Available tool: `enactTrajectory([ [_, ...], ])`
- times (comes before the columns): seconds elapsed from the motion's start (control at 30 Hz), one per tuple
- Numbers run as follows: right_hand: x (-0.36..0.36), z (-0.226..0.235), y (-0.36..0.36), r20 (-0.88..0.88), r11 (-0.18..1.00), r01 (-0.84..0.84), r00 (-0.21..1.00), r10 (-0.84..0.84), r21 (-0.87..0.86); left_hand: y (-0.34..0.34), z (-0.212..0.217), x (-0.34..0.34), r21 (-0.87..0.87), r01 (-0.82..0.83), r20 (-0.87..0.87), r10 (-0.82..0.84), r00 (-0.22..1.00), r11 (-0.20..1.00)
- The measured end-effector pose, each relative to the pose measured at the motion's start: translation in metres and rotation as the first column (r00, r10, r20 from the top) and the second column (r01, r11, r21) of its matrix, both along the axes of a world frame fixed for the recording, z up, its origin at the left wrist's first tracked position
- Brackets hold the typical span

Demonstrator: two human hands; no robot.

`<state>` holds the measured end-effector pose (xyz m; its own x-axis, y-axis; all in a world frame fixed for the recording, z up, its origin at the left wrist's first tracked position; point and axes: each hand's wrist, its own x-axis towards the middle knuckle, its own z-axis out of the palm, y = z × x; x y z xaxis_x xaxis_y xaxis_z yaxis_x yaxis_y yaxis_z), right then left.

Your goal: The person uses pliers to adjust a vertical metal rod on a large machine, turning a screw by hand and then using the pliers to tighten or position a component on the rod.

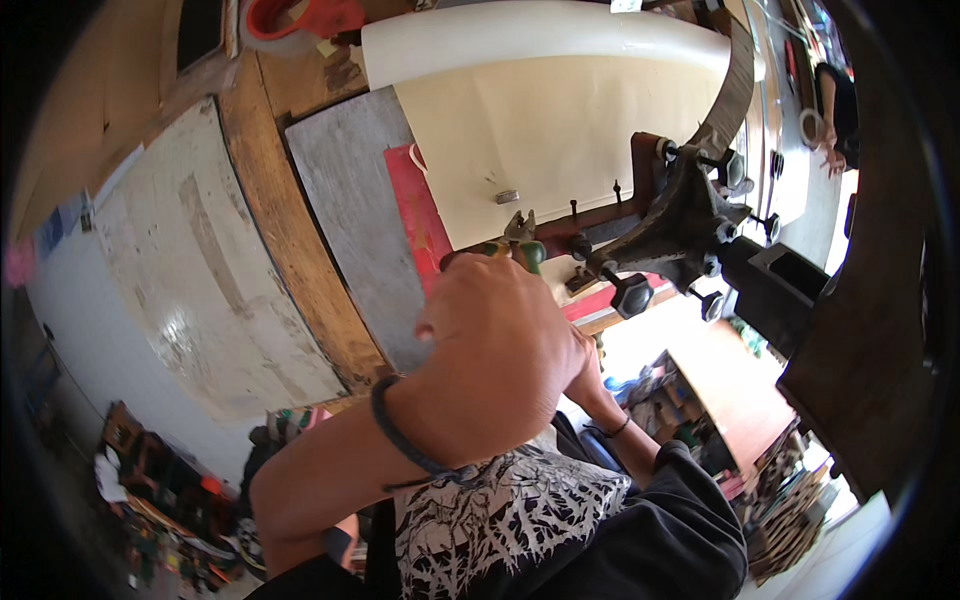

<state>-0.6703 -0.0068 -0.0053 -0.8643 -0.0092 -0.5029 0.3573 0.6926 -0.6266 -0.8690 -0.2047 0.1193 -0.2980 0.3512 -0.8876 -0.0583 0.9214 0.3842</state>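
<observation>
My left hand (490, 340), with a dark band at the wrist, reaches in over the bench and is closed around pliers (519, 228). The plier jaws and bits of green and yellow grip show beyond my knuckles. Mostly behind the left hand is my right hand (583, 365); its fingers are hidden. Just right of the pliers runs a dark metal bar with upright pins (574, 208), joined to a heavy black metal frame (665, 225) with several bolts and knobs. A small metal piece (508, 196) lies on the cream sheet (540, 130) beyond the pliers.
A white roll (540, 40) lies along the far side, with a red tape dispenser (300, 20) to its left. Left are a grey board (350, 190) and a wooden beam (285, 240). Another person's hand (832, 158) shows far right. Stacked pieces (785, 520) sit lower right.
</observation>
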Motion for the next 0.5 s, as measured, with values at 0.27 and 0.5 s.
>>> enactTrajectory([
  [0.27,0.018,-0.026,0.096,-0.062,0.938,-0.249,0.961,0.271,0.241,-0.002,-0.016,0.04,-0.05,-0.107,-0.503,0.068,0.862,0.993],
  [0.5,0.012,-0.042,0.131,-0.047,0.913,-0.333,0.935,0.353,0.236,-0.032,-0.033,0.038,0.164,-0.187,-0.314,0.231,0.921,0.969],
])
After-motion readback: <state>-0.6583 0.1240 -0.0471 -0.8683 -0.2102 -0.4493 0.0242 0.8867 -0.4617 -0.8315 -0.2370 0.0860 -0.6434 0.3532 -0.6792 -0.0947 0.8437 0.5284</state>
